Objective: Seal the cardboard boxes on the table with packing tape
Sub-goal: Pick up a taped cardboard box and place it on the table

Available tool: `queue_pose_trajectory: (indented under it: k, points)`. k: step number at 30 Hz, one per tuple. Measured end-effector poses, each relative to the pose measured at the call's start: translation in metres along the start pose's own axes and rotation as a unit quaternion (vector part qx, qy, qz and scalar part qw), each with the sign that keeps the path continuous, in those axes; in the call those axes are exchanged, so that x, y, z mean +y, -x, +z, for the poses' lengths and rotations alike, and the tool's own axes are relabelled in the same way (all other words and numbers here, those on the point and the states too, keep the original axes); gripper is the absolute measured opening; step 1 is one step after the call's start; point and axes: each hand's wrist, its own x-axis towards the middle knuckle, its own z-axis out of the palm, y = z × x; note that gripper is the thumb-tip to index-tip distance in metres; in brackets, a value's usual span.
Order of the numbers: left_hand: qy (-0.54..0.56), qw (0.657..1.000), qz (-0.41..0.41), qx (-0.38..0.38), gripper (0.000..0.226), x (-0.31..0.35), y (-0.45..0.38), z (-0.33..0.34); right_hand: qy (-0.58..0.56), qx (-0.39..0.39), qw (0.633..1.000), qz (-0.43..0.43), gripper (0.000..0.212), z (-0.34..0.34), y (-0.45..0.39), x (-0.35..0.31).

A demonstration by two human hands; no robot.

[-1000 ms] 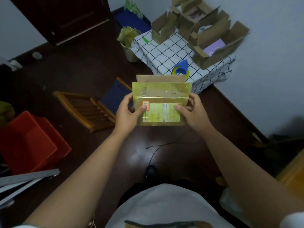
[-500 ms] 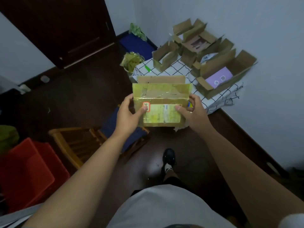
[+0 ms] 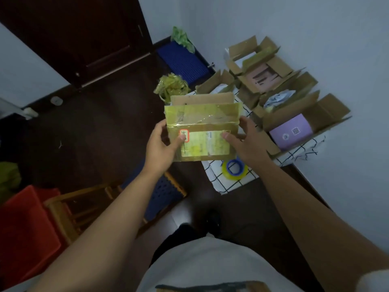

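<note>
I hold a cardboard box (image 3: 203, 131) in the air over the near edge of the table, its front covered in yellowish tape and a shipping label. My left hand (image 3: 163, 144) grips its left side, thumb on the label. My right hand (image 3: 246, 140) grips its right side, thumb on the front. One flap stands up at the back. A roll of packing tape (image 3: 234, 168) with a blue core lies on the checked tablecloth (image 3: 227, 182) just below the box.
Several open cardboard boxes (image 3: 294, 114) crowd the table against the wall, one with a purple item (image 3: 290, 131) inside. A wooden chair (image 3: 88, 203) and a red crate (image 3: 23, 224) stand at the lower left. A bin of used tape (image 3: 171, 87) sits by the table's far corner.
I have stepped closer to the table, so the box now hangs over its near edge. The tape roll has come into sight below it. Both hands keep the same grip.
</note>
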Motion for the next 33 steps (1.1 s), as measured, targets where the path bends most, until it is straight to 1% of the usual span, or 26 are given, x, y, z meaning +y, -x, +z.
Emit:
queue_pose_trajectory:
  k: [5,7,9,11,13,17,19,22,26,31,33]
  points:
    - [-0.004,1.000,0.015,-0.003,0.053,0.010,-0.033,-0.001,-0.014,0.007,1.000,-0.016,0.053,0.002,-0.027,-0.012]
    - [-0.004,1.000,0.020,-0.006,0.053,0.015,-0.047,0.001,-0.027,0.011,0.999,-0.014,0.055,0.001,-0.039,-0.014]
    - [-0.008,0.999,0.029,-0.014,0.051,0.020,-0.063,0.005,-0.032,0.031,0.999,-0.010,0.061,-0.002,-0.050,-0.018]
    - [-0.008,0.999,0.032,-0.028,0.054,0.027,-0.086,0.013,-0.030,0.054,0.998,-0.011,0.066,-0.011,-0.063,-0.023]
    - [-0.002,0.998,0.044,-0.046,0.058,0.037,-0.112,0.024,-0.035,0.078,0.996,-0.017,0.065,-0.024,-0.078,-0.028]
    - [0.001,0.991,0.088,-0.100,0.051,0.056,-0.173,0.056,-0.028,0.127,0.991,0.000,0.057,-0.049,-0.115,-0.027]
    - [0.004,0.987,0.100,-0.128,0.050,0.060,-0.208,0.072,-0.031,0.158,0.987,0.010,0.061,-0.055,-0.138,-0.026]
    - [0.001,0.979,0.091,-0.181,0.051,0.052,-0.267,0.090,-0.032,0.205,0.978,0.030,0.073,-0.050,-0.178,-0.024]
    - [-0.038,0.966,0.095,-0.239,0.054,0.051,-0.340,0.100,-0.049,0.242,0.966,0.077,0.075,-0.031,-0.223,-0.027]
    - [-0.034,0.949,0.102,-0.297,0.052,0.057,-0.392,0.115,-0.057,0.292,0.947,0.119,0.065,-0.020,-0.256,-0.035]
    - [-0.033,0.940,0.105,-0.323,0.052,0.061,-0.400,0.126,-0.062,0.319,0.936,0.137,0.072,-0.024,-0.256,-0.031]
